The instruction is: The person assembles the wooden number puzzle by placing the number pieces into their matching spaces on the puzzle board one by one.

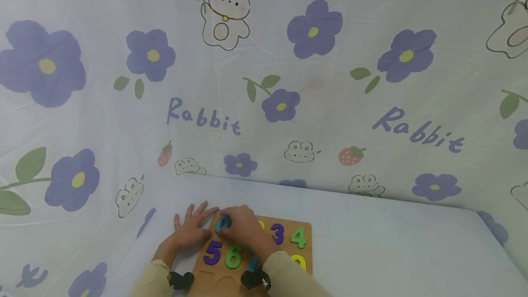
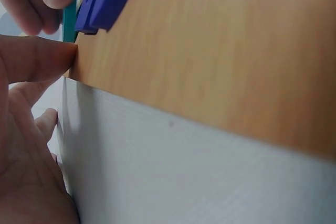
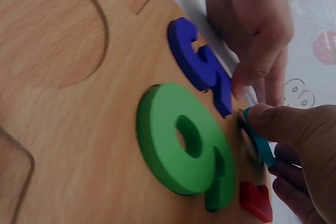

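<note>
A wooden number board (image 1: 284, 220) lies on the white table. My right hand (image 1: 245, 228) pinches a blue number 0 (image 1: 222, 222) between thumb and fingers at the board's top left corner. In the right wrist view the 0 stands slightly tilted over its place, beside a red piece (image 3: 255, 201). My left hand (image 1: 189, 232) rests along the board's left edge, fingers spread and thumb (image 2: 42, 59) touching the edge. Just below the hands sit a purple 5 (image 1: 212, 253) and a green 6 (image 1: 233, 257).
Further right on the board are a purple 3 (image 1: 277, 233), a green 4 (image 1: 298, 237) and a partly hidden yellow piece (image 1: 299, 260). A blue piece (image 1: 252, 260) shows under my right wrist. Recessed shapes mark the near part. A rabbit-print cloth (image 1: 321, 81) hangs behind the table.
</note>
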A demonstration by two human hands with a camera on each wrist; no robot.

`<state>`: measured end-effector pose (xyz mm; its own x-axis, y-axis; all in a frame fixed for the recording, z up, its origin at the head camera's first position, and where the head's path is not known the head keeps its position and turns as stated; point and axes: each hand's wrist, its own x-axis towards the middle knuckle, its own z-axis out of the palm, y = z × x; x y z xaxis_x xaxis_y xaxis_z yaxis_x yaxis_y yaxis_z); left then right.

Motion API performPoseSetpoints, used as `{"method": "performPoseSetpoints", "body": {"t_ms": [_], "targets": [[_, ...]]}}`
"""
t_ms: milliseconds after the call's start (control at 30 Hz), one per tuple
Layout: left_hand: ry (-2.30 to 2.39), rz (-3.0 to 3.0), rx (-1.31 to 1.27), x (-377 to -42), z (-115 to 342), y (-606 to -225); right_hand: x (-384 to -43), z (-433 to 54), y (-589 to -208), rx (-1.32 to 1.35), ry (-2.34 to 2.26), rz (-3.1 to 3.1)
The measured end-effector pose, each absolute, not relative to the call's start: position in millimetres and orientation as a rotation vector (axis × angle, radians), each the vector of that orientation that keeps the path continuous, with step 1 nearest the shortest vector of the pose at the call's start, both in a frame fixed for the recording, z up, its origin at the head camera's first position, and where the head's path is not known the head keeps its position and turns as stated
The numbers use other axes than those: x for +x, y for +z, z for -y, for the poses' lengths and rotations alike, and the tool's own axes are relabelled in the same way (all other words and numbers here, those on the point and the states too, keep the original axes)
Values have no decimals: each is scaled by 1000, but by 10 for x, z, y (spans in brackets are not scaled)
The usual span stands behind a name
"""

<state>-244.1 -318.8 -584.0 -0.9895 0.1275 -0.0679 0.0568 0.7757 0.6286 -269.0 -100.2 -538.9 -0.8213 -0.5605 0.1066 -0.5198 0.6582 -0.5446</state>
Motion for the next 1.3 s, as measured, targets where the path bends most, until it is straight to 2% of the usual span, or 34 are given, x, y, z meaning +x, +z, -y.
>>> {"method": "performPoseSetpoints", "body": {"t_ms": [367,633,1033,1300], "targets": [[992,-2855,150,-2486,3095,-5827,-2643,1000,-5421,-820,-790,-2861],[996,-2831,149,-2543,3073,-5868,-2636,809,-5394,-938,-885,-2866],[954,-2856,157,-2474,3098,-5794,-2372,-114,-5022,-917,-1060,-2893],[956,-2902,91,-2316,3090,-5634,-2149,-893,-4905,-649,-1043,-2889]]}}
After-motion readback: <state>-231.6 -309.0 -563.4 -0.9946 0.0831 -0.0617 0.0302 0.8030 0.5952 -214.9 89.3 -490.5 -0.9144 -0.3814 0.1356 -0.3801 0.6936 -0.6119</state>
